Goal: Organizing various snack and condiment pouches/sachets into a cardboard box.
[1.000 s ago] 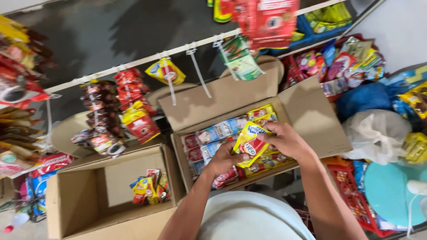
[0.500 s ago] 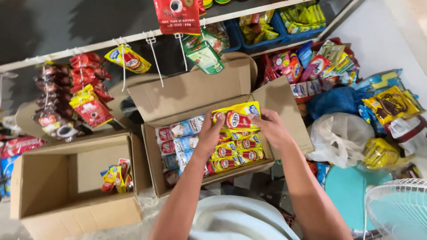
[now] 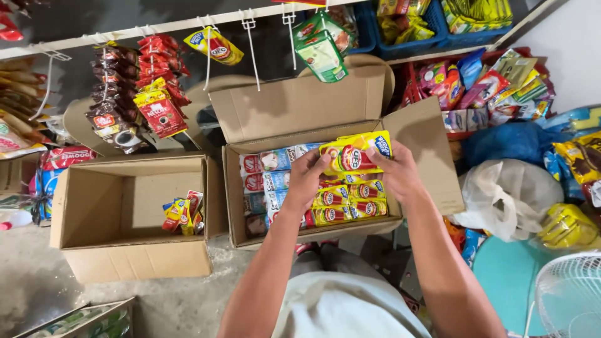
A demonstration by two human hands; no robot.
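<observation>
Just right of the frame's centre, both hands hold one yellow sachet strip [image 3: 354, 154] above an open cardboard box [image 3: 300, 106]. The left hand [image 3: 307, 178] has its grip closed on the strip's left end, thumb on the front and fingers behind. The right hand [image 3: 394, 170] has its grip closed on the right end, fingertips hooked over the top edge. The strip is held level, its yellow and red front facing the camera, over the back half of the box.

Inside the box, more yellow sachets [image 3: 347, 203] lie in rows at the right and pale blue and red sachets [image 3: 266, 175] fill the left side. The box's flaps stand open at the back and to the right.

At centre left a second cardboard box [image 3: 100, 206] sits on the floor [image 3: 37, 281], holding only a small bunch of yellow and red packets [image 3: 183, 213] against its right wall.

Along the top of the frame, wire hooks [image 3: 251, 44] hang from a white rail [image 3: 113, 34]; one carries a yellow packet [image 3: 213, 45], another a green pouch [image 3: 322, 53], and at the upper left hang red and brown sachet strings [image 3: 134, 94]. At the right edge lie a white plastic bag [image 3: 507, 194] and a blue bag [image 3: 507, 141], and in the lower right corner the grille of a white fan [image 3: 570, 300].
</observation>
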